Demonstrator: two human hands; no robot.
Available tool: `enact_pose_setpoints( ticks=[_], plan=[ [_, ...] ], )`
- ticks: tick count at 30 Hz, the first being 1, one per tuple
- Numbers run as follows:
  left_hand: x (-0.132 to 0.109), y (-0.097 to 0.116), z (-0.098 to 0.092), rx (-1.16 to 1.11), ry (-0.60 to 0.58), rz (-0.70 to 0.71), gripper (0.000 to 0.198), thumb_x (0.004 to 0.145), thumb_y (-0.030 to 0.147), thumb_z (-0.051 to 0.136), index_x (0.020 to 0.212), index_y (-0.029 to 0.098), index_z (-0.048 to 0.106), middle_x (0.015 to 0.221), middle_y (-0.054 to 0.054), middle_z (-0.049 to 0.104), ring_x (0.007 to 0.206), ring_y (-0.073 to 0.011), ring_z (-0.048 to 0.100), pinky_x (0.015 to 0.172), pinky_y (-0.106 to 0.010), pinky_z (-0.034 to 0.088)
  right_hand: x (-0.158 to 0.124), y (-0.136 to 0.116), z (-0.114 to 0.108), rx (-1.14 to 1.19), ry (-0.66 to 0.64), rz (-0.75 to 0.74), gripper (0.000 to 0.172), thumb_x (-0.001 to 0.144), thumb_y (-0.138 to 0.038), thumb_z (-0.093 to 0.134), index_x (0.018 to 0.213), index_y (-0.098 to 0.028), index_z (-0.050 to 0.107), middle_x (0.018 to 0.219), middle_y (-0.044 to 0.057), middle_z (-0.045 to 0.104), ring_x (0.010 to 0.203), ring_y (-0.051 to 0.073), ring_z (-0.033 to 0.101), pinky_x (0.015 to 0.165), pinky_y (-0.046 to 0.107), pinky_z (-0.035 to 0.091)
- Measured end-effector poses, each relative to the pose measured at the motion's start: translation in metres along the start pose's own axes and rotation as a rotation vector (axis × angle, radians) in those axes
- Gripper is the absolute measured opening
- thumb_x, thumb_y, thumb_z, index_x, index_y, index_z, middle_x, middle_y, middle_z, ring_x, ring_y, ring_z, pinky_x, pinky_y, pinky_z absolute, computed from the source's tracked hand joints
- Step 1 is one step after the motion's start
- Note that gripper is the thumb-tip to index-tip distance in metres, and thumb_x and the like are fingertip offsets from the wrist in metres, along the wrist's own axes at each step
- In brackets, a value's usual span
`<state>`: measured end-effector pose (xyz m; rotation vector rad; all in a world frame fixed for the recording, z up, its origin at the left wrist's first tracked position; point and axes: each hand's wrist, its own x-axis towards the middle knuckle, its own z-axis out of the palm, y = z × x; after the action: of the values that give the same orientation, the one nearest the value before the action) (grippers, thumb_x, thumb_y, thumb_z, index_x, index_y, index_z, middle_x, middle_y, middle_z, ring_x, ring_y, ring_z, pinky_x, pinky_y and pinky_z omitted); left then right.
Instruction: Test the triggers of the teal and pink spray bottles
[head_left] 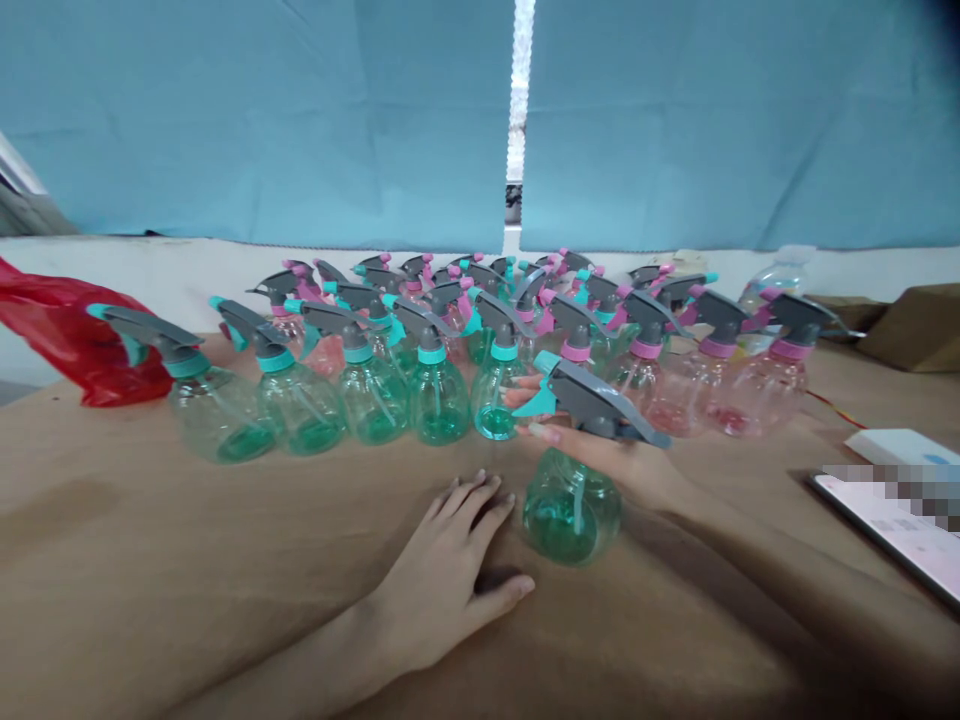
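Over my feed, a red bag (97, 345) slumped far left, then bottles (440, 400) in rows! My left hand (439, 565) lay palm-down, fingers loosely spread, gripping nothing; just beside it, before the rows, my right hand (621, 460) wrapped a green sprayer's (562, 520) neck; rightmost, a phone (885, 530).

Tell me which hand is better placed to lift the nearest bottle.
Right, likely: the right hand grips the bottle just under its sprayer, while the left hand lies palm-down on the table.

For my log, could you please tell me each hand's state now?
Left hand: open, on the table.
Right hand: closed, holding the nearest green spray bottle.
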<state>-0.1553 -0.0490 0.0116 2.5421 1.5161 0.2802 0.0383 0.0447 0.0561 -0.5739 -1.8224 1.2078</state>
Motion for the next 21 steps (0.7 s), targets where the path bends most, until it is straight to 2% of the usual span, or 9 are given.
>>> enact_pose_setpoints(
  ticks=[5, 9, 12, 16, 21],
  plan=[
    [0.0005, 0.0009, -0.0001, -0.002, -0.008, -0.004, 0.066, 0.088, 0.057, 0.049, 0.136, 0.012, 0.042, 0.145, -0.016, 0.039, 0.135, -0.0314, 0.031, 0.107, -0.051, 0.032, -0.0001, -0.0016, 0.0014, 0.041, 0.02, -0.028, 0.036, 0.081, -0.032, 0.066, 0.117, -0.031, 0.061, 0.118, 0.002, 0.065, 0.11, 0.022, 0.06, 0.098, 0.043, 0.046],
    [0.0003, 0.0003, -0.0002, -0.016, -0.001, 0.001, 0.066, 0.088, 0.057, 0.049, 0.136, 0.013, 0.042, 0.145, -0.015, 0.038, 0.135, -0.0311, 0.031, 0.107, -0.05, 0.032, -0.0002, -0.003, 0.0016, 0.092, -0.002, -0.028, 0.036, 0.08, -0.032, 0.066, 0.116, -0.03, 0.061, 0.116, 0.002, 0.066, 0.115, 0.022, 0.057, 0.098, 0.042, 0.046],
    [-0.0002, -0.0001, -0.0003, -0.022, 0.015, 0.002, 0.064, 0.088, 0.056, 0.049, 0.136, 0.013, 0.043, 0.145, -0.015, 0.039, 0.134, -0.0308, 0.032, 0.107, -0.049, 0.032, 0.0, -0.0038, 0.001, 0.085, -0.002, -0.021, 0.032, 0.08, -0.033, 0.066, 0.112, -0.028, 0.062, 0.116, 0.003, 0.065, 0.111, 0.022, 0.059, 0.096, 0.042, 0.047],
    [0.0001, 0.0004, -0.0004, -0.008, 0.025, -0.002, 0.064, 0.087, 0.056, 0.051, 0.134, 0.014, 0.044, 0.144, -0.015, 0.04, 0.134, -0.0309, 0.034, 0.106, -0.049, 0.033, 0.0, -0.0071, 0.003, 0.075, 0.019, -0.02, 0.021, 0.08, -0.034, 0.066, 0.099, -0.025, 0.062, 0.102, 0.003, 0.067, 0.099, 0.02, 0.063, 0.089, 0.039, 0.049],
    [0.0023, 0.0004, -0.0005, -0.007, 0.023, 0.001, 0.06, 0.086, 0.056, 0.052, 0.131, 0.017, 0.047, 0.143, -0.014, 0.041, 0.133, -0.0311, 0.034, 0.106, -0.05, 0.032, -0.0054, -0.0096, 0.008, 0.005, 0.019, -0.004, 0.018, 0.082, -0.038, 0.063, 0.092, -0.023, 0.058, 0.084, -0.001, 0.062, 0.078, 0.017, 0.063, 0.077, 0.036, 0.051]
  ],
)
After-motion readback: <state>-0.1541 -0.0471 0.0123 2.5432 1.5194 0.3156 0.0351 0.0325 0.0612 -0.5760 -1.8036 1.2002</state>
